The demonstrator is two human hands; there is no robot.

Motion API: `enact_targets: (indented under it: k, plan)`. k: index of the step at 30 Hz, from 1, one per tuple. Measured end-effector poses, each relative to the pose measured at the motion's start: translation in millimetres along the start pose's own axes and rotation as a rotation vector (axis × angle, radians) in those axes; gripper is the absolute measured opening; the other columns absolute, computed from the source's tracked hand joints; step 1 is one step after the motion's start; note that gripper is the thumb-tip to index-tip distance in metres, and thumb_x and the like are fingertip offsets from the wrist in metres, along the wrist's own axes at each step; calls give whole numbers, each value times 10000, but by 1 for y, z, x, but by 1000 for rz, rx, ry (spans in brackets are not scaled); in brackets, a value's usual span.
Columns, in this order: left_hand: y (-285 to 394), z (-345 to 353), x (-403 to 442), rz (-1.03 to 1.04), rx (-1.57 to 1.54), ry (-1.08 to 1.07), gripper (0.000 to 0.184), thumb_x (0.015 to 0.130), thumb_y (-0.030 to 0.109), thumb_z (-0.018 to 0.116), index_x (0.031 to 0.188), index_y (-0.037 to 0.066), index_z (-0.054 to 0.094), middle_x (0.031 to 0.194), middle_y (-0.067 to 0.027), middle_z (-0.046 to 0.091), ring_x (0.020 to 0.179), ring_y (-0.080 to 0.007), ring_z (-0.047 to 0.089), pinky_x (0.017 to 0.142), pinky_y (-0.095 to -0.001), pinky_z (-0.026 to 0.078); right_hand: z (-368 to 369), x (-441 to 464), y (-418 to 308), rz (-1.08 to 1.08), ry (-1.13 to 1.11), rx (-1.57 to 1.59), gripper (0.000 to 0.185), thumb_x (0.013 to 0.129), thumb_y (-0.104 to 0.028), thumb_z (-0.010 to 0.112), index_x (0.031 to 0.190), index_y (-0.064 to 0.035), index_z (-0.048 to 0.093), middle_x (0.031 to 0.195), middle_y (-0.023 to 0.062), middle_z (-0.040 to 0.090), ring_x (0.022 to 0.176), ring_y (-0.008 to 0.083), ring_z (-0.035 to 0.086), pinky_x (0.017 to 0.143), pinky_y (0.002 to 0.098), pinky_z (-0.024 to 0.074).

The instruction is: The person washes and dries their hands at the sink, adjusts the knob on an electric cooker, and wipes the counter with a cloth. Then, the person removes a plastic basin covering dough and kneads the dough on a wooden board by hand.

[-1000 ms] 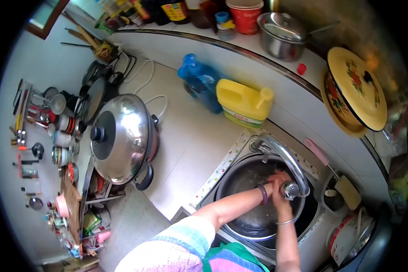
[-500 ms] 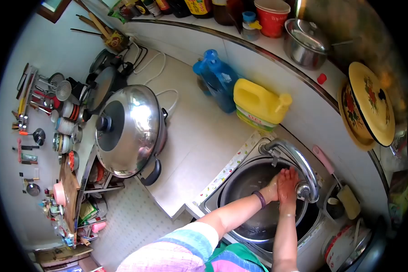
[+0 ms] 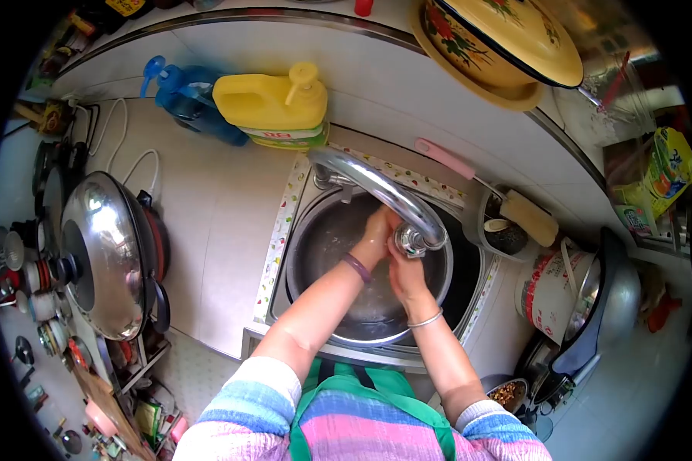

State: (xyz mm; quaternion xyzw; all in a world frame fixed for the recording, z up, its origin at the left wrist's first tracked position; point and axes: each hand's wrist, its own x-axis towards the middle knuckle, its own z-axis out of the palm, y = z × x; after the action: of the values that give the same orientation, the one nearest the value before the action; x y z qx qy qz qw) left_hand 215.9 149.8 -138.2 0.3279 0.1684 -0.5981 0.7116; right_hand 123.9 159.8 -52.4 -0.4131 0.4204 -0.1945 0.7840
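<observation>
Both of my hands are over a round metal basin [image 3: 307,246] set in the sink [image 3: 273,303], beneath the curved chrome faucet [image 3: 392,188]. My left hand [image 3: 375,234], with a purple bangle at its wrist, touches my right hand [image 3: 404,273]. A silver bangle [image 3: 427,319] circles my right wrist. The faucet's spout covers most of the fingers of both hands, so their shape is hidden. No object shows between the hands. Water lies in the bottom of the basin.
Behind the sink stand a yellow jug [image 3: 273,104] and a blue pump bottle [image 3: 196,104]. A lidded wok [image 3: 104,253] sits at left. A pink-handled brush [image 3: 446,157] rests in a holder at right, near a white bucket [image 3: 550,292]. A yellow floral enamel pot [image 3: 507,38] is on the ledge.
The camera view has swung to the right, bringing the bucket and both sleeves into view. My hands, earlier laid together with fingers showing, are now partly behind the faucet.
</observation>
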Motion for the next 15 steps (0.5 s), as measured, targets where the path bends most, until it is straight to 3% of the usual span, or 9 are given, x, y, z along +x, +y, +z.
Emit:
enact_targets:
  k: [1, 4, 5, 10, 12, 13, 14, 15]
  plan:
    - [5, 1, -8, -79, -137, -71, 372, 933, 391, 498, 1032, 54, 620, 949, -88, 651, 847, -172, 626, 667, -310, 505, 2, -3, -14, -43, -65, 115, 385, 942, -153, 525, 1309, -43, 481, 1327, 106, 508, 1259, 207, 445, 1091, 365, 297]
    - [39, 21, -57, 38, 475, 85, 326, 932, 326, 517, 1019, 29, 617, 994, -98, 651, 874, -170, 630, 682, -315, 511, -19, 3, -30, 159, -131, 338, 375, 930, -103, 536, 1291, -17, 484, 1304, 108, 524, 1208, 226, 500, 1066, 387, 347]
    - [45, 25, -67, 141, 466, 165, 281, 935, 269, 521, 983, 12, 624, 919, -86, 658, 816, -149, 632, 664, -287, 503, -19, -3, -34, 158, -19, 30, 343, 936, -92, 513, 1265, 4, 494, 1252, 117, 559, 1147, 242, 551, 1020, 388, 406]
    - [101, 31, -96, 528, 894, 372, 246, 899, 166, 534, 824, -41, 642, 711, -89, 651, 612, -158, 636, 563, -277, 512, -37, -19, -39, 182, -37, -196, 277, 944, -98, 486, 1189, 20, 537, 1122, 121, 616, 1055, 219, 591, 941, 345, 461]
    - [107, 32, -95, 454, 921, 342, 275, 895, 194, 515, 834, -44, 638, 696, -97, 644, 575, -163, 622, 552, -289, 510, -38, -21, -38, 178, -19, -175, 270, 938, -110, 500, 1161, 30, 554, 1058, 103, 630, 979, 191, 607, 901, 321, 475]
    - [113, 36, -97, 376, 951, 339, 279, 893, 197, 509, 835, -43, 638, 703, -99, 645, 577, -164, 621, 548, -291, 509, -39, -22, -40, 200, -34, -202, 278, 952, -117, 492, 1183, 29, 538, 1141, 138, 615, 1069, 229, 594, 955, 349, 458]
    - [120, 39, -98, 298, 983, 342, 283, 891, 200, 503, 836, -43, 638, 710, -102, 647, 579, -166, 620, 543, -292, 508, -37, -25, -40, 168, -36, -211, 276, 950, -120, 499, 1173, 37, 544, 1133, 136, 619, 1057, 221, 598, 938, 337, 464]
    - [125, 50, -96, 255, 854, 324, 285, 889, 214, 484, 831, -27, 625, 689, -91, 625, 546, -161, 584, 499, -290, 480, -37, -26, -37, 120, -42, -274, 262, 945, -110, 500, 1157, 33, 557, 1085, 113, 628, 1009, 190, 596, 908, 312, 463]
